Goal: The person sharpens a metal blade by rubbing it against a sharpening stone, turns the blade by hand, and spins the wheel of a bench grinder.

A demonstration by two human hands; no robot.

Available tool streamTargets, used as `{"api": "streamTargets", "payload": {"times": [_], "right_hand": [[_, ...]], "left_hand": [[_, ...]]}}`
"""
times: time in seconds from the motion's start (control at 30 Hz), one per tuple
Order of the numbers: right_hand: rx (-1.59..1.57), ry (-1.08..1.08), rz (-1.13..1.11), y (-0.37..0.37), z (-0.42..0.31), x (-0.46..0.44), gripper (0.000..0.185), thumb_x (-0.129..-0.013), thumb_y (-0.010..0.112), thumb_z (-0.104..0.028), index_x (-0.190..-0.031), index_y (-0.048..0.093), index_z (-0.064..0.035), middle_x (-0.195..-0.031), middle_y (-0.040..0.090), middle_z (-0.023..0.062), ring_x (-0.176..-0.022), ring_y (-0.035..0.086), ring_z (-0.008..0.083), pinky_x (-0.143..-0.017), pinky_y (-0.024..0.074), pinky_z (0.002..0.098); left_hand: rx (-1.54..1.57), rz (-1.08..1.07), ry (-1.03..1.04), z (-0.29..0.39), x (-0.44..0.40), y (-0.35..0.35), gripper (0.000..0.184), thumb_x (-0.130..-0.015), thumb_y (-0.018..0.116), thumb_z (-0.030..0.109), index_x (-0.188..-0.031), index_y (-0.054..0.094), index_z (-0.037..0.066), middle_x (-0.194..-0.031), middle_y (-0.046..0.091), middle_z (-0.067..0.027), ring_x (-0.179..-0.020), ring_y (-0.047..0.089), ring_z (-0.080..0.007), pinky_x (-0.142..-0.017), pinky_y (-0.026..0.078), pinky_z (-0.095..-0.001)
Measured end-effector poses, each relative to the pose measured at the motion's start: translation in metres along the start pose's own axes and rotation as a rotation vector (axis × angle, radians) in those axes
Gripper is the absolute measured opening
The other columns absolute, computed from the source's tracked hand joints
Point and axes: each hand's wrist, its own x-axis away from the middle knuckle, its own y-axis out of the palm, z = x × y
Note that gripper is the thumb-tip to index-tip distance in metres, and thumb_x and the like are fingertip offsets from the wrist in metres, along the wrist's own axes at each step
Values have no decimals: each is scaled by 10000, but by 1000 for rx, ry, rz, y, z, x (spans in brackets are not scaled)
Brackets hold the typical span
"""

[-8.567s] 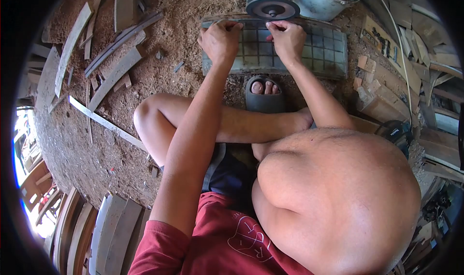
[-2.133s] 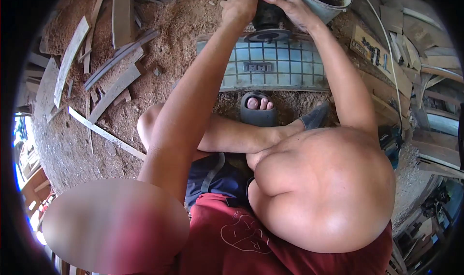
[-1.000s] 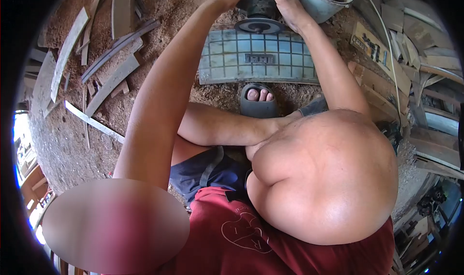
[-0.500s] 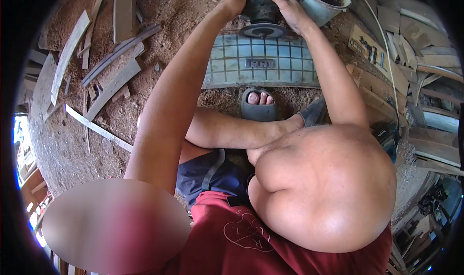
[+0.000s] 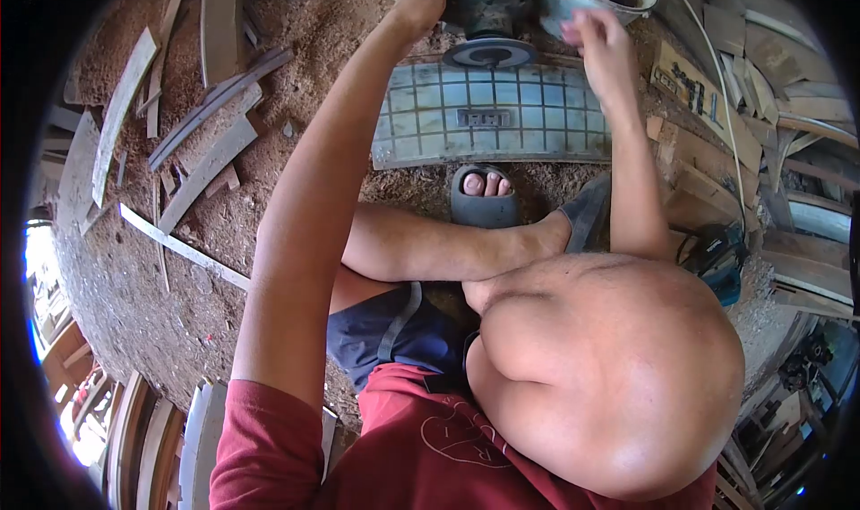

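A dark, dusty grinding machine (image 5: pixel 491 4) is at the top centre, its round disc (image 5: pixel 490 54) over the far edge of a curved, blue-green panel with a dark grid (image 5: pixel 488 138). My left hand (image 5: pixel 423 6) is closed at the machine's left side, fingers curled and partly cut off by the top edge. To the right of the disc, my right hand (image 5: pixel 605 57) is raised off the machine in front of a bucket. Its fingers are bent and blurred; whether they pinch anything is not clear.
The whitish bucket (image 5: pixel 573 4) stands right of the machine. Curved wood strips (image 5: pixel 210 174) lie on the dusty ground at left, and wooden pieces (image 5: pixel 820 160) are piled at right. A sandalled foot (image 5: pixel 485 201) is just below the panel. A cable (image 5: pixel 717 71) runs down the right.
My right hand has let go of the machine and moved right and down towards me. My left hand has stayed by the machine's left side. Earlier, both hands were over the panel.
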Motion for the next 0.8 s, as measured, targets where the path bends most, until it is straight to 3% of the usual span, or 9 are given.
{"api": "streamTargets", "payload": {"times": [0.03,0.1,0.13,0.3,0.4,0.53,0.6,0.77,0.8], "right_hand": [[1,-3,-1,-2,-3,18,468,-981,703,-445,-1164,691,-14,-1035,776,131,-968,751,239,-851,572,347],[406,26,-217,-2,-5,53,336,-966,738,-318,-1162,695,-48,-963,778,99,-915,753,230,-813,568,353],[353,58,-337,4,4,67,302,-922,780,-252,-1149,706,-67,-961,772,113,-898,748,245,-814,575,368],[507,-139,-313,29,3,104,215,-903,786,-235,-1066,752,-99,-973,769,140,-917,756,286,-810,586,419],[515,-29,-402,23,-8,93,187,-913,770,-232,-1023,763,-81,-978,762,159,-923,759,291,-820,587,416],[328,-95,-33,11,-44,34,217,-959,724,-249,-1001,737,-36,-969,771,155,-896,763,259,-790,579,385],[278,-169,33,25,-43,-2,222,-964,721,-252,-1019,724,-37,-965,774,149,-887,760,256,-782,576,375],[169,-153,-318,69,-28,-59,1051,-833,842,-536,-1534,341,67,-1393,587,250,-1328,578,298,-1127,452,384],[168,-146,-325,68,-36,-61,1051,-833,842,-536,-1534,341,67,-1393,587,250,-1328,578,298,-1127,452,384]], "left_hand": [[2,2,1,-5,0,-2,1021,-977,358,812,-1660,219,65,-1659,311,-263,-1524,334,-397,-1237,283,-534],[242,-115,127,-16,0,-5,959,-1005,375,767,-1664,220,87,-1645,339,-242,-1479,394,-400,-1202,348,-534],[243,-114,128,-15,3,-8,959,-1005,375,767,-1664,220,87,-1645,339,-242,-1479,394,-400,-1202,348,-534],[435,-224,94,-16,9,-19,932,-1026,437,705,-1676,154,101,-1658,320,-223,-1442,441,-405,-1124,453,-516],[372,-82,85,-2,9,-16,974,-1001,478,717,-1677,133,106,-1663,316,-230,-1458,423,-419,-1136,439,-537],[140,-87,-124,57,31,-26,1077,-939,552,757,-1676,120,100,-1672,290,-247,-1481,392,-428,-1146,424,-562],[96,-42,-130,63,-6,-12,1298,-795,666,835,-1661,127,32,-1673,270,-271,-1490,380,-432,-1141,428,-565],[-20,-74,-135,62,-55,-8,1519,-624,762,884,-1630,136,-67,-1657,289,-290,-1490,387,-409,-1139,433,-538],[17,-109,-100,58,-58,-6,1559,-588,786,884,-1621,142,-88,-1650,296,-297,-1489,389,-406,-1143,429,-529]]}}
